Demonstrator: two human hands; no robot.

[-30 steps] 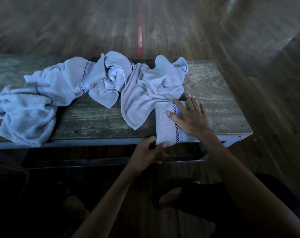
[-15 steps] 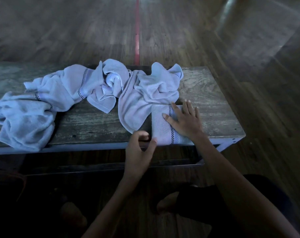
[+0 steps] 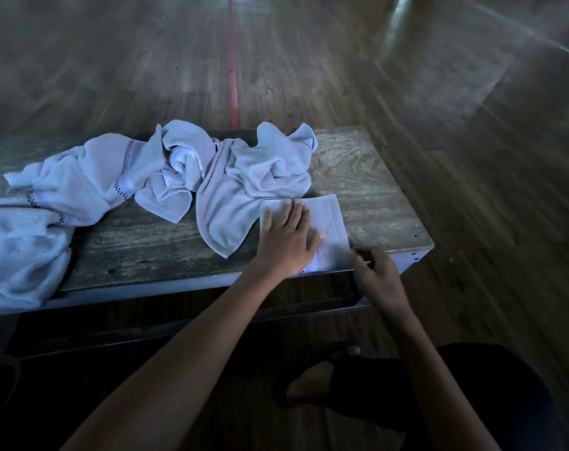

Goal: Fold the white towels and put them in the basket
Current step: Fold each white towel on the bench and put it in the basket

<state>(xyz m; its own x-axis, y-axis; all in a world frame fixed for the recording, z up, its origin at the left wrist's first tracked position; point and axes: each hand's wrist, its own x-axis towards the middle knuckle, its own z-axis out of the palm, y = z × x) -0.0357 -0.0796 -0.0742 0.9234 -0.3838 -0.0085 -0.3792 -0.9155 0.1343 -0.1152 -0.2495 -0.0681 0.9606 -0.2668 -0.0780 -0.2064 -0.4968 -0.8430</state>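
A folded white towel [image 3: 328, 219] with a dark dotted stripe lies at the near right end of the worn wooden table [image 3: 374, 177]. My left hand [image 3: 288, 242] rests flat on its left half, fingers straight and spread. My right hand [image 3: 379, 275] hovers at the table's front edge, just right of the towel's near corner, with loosely curled fingers that hold nothing. Several crumpled white towels [image 3: 254, 177] lie in a row across the table's middle and left. One towel [image 3: 22, 249] hangs over the front edge at the far left. No basket is in view.
The table stands low on a dark wooden floor with a red line [image 3: 233, 86] behind it. A shelf rail [image 3: 179, 323] runs under the tabletop. My bare foot [image 3: 309, 382] and dark-clothed leg sit below the table's right end.
My right hand slid off the folded towel to the table's front edge at the right. My left hand came up from the front edge and now lies flat on the towel.
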